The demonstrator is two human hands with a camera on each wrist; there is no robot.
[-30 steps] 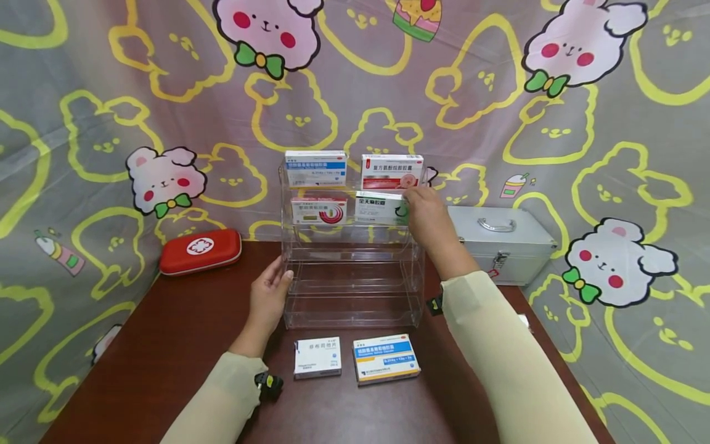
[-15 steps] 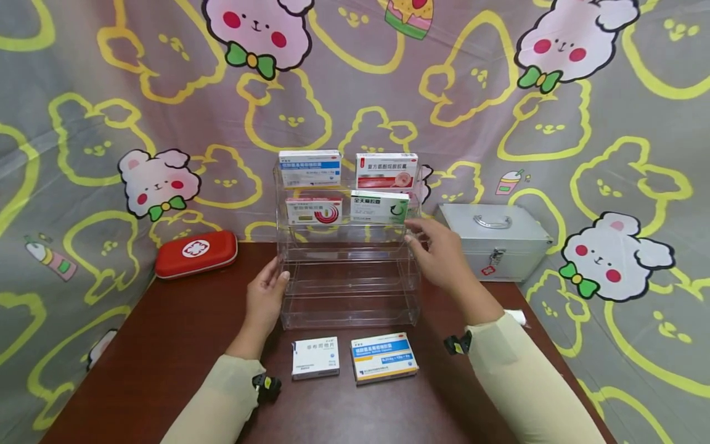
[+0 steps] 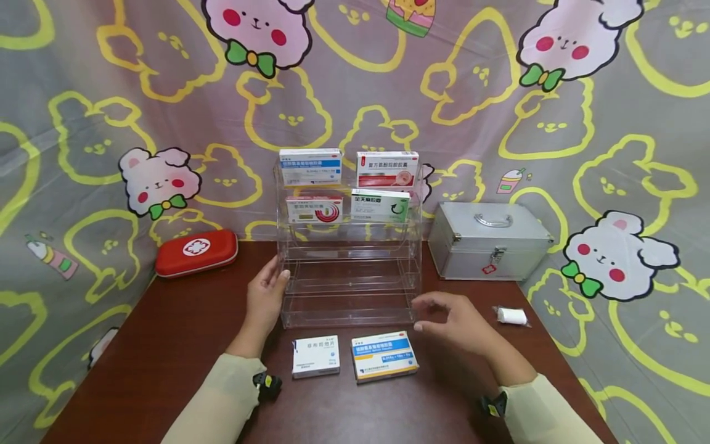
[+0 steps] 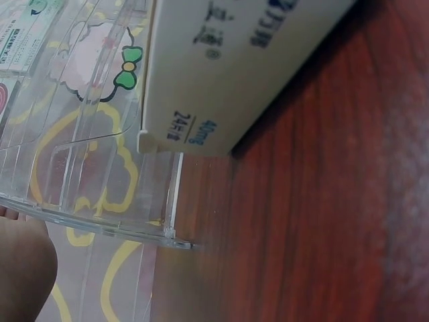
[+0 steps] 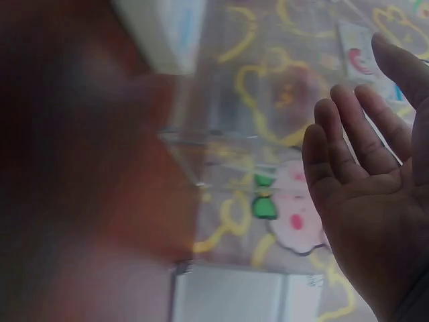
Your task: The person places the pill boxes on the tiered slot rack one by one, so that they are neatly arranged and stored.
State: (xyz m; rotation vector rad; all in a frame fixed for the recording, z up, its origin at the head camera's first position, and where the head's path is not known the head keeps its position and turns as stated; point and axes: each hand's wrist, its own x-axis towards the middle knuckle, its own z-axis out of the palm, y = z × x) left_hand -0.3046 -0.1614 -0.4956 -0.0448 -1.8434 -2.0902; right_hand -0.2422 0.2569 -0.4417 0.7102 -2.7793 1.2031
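Observation:
A clear tiered display rack [image 3: 349,317] stands on the table. My left hand [image 3: 265,299] holds its left side, thumb at the front edge and fingers along the outside. My right hand [image 3: 457,317], holding nothing, hovers by the rack's lower right corner with thumb and fingers spread apart. Its palm and extended fingers show in the right wrist view. On the top tier are a blue-white medicine box [image 3: 310,168] and a red-white one [image 3: 387,169]. Below them sit a red-ringed box [image 3: 314,210] and a green-white box [image 3: 379,206]. The lower tiers hold no boxes.
In front of the rack lie a small white medicine box [image 3: 315,356] and a blue, white and orange box [image 3: 384,357]. A red zip case [image 3: 196,253] lies at back left. A silver metal case [image 3: 490,240] and a wrapped white roll [image 3: 511,316] are at right.
My right hand has let go of the green-white box on the second tier and moved down to the rack's lower right corner. My left hand keeps its place on the rack.

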